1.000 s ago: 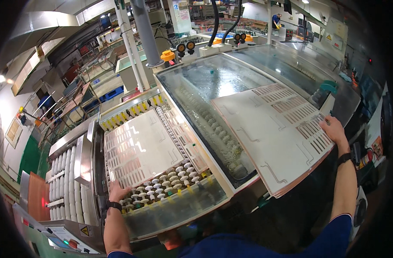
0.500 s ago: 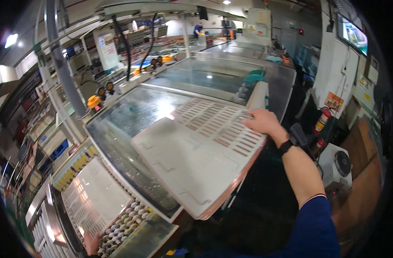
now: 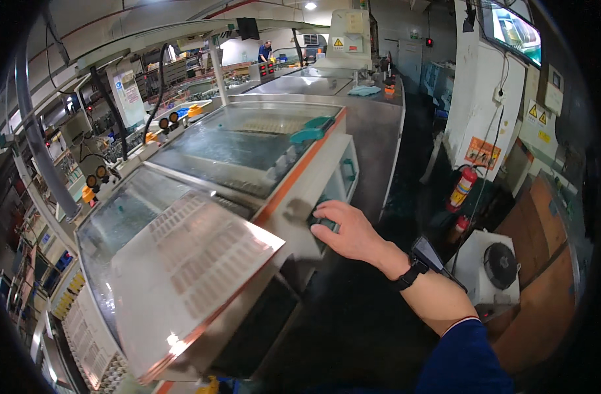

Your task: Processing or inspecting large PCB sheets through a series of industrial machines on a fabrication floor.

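My right hand (image 3: 353, 236) reaches to the side of a long wet-processing machine. Its fingers curl round a dark green handle (image 3: 324, 225) on the pale side wall, mostly covered by the hand. A stack of flat copper-edged panels (image 3: 162, 289), whitish on top with rows of slots, lies over the machine's near glass lid (image 3: 133, 197), left of this hand. Another slotted panel (image 3: 89, 335) rests on the roller conveyor (image 3: 116, 371) at lower left. My left hand is out of view.
A second glass lid (image 3: 228, 141) with a green handle (image 3: 311, 130) lies beyond. Fire extinguishers (image 3: 462, 188), a white box with a round fan (image 3: 494, 276) and brown boards (image 3: 530, 282) stand at the right. A person (image 3: 265, 51) is far back.
My right hand has left the panel stack's edge and moved to the machine's side. My left hand, earlier at the panel on the rollers, has gone out of view. The view has shifted right.
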The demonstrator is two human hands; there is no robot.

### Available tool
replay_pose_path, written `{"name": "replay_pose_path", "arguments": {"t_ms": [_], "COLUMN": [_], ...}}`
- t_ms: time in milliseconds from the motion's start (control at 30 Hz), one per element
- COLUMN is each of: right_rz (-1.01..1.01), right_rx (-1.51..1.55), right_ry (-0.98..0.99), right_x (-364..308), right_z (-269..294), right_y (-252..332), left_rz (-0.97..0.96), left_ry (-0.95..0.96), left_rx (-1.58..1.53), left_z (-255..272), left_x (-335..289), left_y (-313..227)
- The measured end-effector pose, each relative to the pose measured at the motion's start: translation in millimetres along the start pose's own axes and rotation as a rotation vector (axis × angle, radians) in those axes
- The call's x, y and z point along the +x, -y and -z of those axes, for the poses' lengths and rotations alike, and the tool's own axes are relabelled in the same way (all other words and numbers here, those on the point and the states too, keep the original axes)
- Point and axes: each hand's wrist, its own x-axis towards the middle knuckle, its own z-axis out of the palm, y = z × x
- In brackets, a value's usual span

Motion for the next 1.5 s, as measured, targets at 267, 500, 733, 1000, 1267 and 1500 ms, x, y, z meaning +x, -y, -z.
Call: {"name": "replay_pose_path", "arguments": {"t_ms": [267,500,733,1000,1267,1500], "right_rz": [-0.199,-0.245,-0.530,-0.595,-0.518,-0.489], "right_rx": [0.054,-0.072,-0.069,0.008,0.188,0.279], "right_ry": [0.068,0.155,0.121,0.065,0.063,-0.032], "right_x": [-9,23,84,175,302,395], "right_z": [100,174,287,370,411,434], "right_y": [-176,-383,-567,-784,-992,-1130], "left_rz": [0.557,0.466,0.258,-0.157,0.220,0.257], "left_ry": [0.164,0.188,-0.100,-0.245,-0.562,-0.725], "left_rx": [-0.117,-0.147,-0.072,0.980,1.696,1.927], "left_z": [-217,-363,-522,-615,-643,-636], "left_x": [90,222,427,589,643,658], "left_y": [120,282,357,451,518,548]}}
